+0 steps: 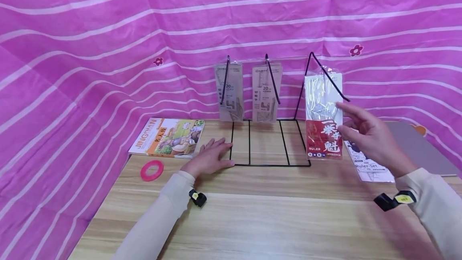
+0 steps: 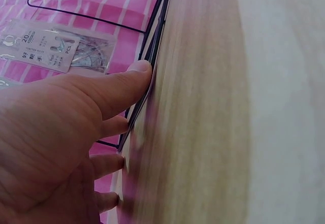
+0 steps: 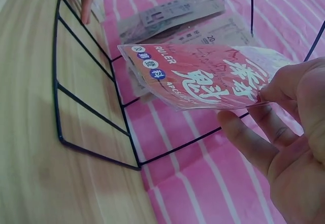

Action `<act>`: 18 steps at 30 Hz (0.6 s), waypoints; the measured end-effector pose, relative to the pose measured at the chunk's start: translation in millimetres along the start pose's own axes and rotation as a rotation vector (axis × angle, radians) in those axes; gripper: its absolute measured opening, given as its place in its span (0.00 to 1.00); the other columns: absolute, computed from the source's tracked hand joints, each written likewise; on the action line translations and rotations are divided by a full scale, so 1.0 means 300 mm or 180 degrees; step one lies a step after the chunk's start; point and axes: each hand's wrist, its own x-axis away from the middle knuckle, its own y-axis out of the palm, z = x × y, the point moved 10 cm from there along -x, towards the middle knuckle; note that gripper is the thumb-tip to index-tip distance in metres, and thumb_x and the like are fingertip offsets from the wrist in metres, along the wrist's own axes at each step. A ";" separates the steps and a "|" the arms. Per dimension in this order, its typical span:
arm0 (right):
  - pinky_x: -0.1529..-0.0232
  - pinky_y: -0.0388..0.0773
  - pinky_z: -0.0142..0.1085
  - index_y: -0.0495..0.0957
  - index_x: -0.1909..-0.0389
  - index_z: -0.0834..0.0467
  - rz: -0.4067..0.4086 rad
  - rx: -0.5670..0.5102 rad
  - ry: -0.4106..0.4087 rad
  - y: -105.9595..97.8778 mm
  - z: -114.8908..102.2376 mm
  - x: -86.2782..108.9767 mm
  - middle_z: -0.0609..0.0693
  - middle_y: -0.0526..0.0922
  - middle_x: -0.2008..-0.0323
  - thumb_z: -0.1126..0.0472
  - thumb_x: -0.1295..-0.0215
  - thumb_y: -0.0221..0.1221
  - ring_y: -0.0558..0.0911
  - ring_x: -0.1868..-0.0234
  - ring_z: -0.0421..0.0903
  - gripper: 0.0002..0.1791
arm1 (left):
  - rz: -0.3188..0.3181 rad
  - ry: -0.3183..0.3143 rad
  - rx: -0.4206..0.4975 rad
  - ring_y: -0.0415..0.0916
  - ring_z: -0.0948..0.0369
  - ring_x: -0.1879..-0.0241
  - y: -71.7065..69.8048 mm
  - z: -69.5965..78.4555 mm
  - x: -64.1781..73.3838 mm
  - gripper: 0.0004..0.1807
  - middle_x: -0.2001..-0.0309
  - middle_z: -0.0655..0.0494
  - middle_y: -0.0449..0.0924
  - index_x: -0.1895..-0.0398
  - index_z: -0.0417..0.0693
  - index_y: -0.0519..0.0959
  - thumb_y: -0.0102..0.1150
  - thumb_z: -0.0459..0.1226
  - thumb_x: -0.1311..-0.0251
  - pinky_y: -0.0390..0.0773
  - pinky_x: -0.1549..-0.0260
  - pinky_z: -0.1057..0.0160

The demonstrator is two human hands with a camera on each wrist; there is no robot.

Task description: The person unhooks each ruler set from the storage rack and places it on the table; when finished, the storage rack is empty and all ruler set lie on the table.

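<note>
A black wire display rack [image 1: 270, 165] stands on the wooden table, with hooks along its top. My right hand [image 1: 371, 135] pinches the side edge of a red and white ruler set packet [image 1: 323, 139], which hangs upright at the right hook. In the right wrist view, thumb and fingers meet at the edge of this packet [image 3: 188, 76]. Two grey ruler set packets [image 1: 229, 91] hang from the left and middle hooks. At the base's left front corner rests my left hand [image 1: 211, 156], fingers spread and thumb on the wire.
A magazine [image 1: 167, 137] lies at the back left, and a pink ring-shaped roll [image 1: 152, 170] in front of it. To the right are a white "Ruler-set" packet [image 1: 371, 171] and a flat grey panel [image 1: 422, 143]. Pink striped cloth [image 1: 108, 51] hangs behind.
</note>
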 end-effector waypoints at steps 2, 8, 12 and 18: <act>0.86 0.72 0.34 0.68 0.21 0.50 0.0002 0.0044 -0.0038 -0.008 -0.006 0.023 0.32 0.85 0.58 0.72 0.27 0.61 0.83 0.66 0.31 0.35 | -0.0013 -0.0009 0.0008 0.35 0.39 0.14 0.004 0.000 -0.002 0.41 0.13 0.50 0.47 0.18 0.61 0.63 0.62 0.59 0.30 0.36 0.20 0.29; 0.71 0.79 0.24 0.70 0.23 0.53 0.0037 0.0192 -0.0058 -0.036 -0.010 0.088 0.29 0.85 0.53 0.74 0.29 0.62 0.84 0.61 0.28 0.36 | -0.0043 -0.0035 -0.0004 0.34 0.40 0.14 0.010 -0.002 -0.004 0.41 0.13 0.51 0.45 0.17 0.62 0.62 0.61 0.60 0.30 0.35 0.20 0.30; 0.68 0.79 0.21 0.70 0.23 0.56 0.0041 0.0155 -0.0147 -0.053 -0.025 0.126 0.28 0.82 0.43 0.77 0.31 0.62 0.84 0.59 0.27 0.36 | -0.0037 -0.0017 -0.0012 0.34 0.40 0.14 0.010 -0.004 -0.008 0.42 0.13 0.52 0.45 0.17 0.62 0.61 0.61 0.60 0.30 0.35 0.20 0.30; 0.62 0.81 0.18 0.70 0.25 0.63 0.0034 0.0074 -0.0369 -0.069 -0.066 0.180 0.34 0.82 0.41 0.84 0.36 0.59 0.84 0.60 0.28 0.38 | -0.0025 -0.0030 -0.0006 0.34 0.40 0.14 0.008 -0.011 -0.012 0.42 0.13 0.52 0.46 0.17 0.62 0.62 0.62 0.60 0.30 0.34 0.20 0.30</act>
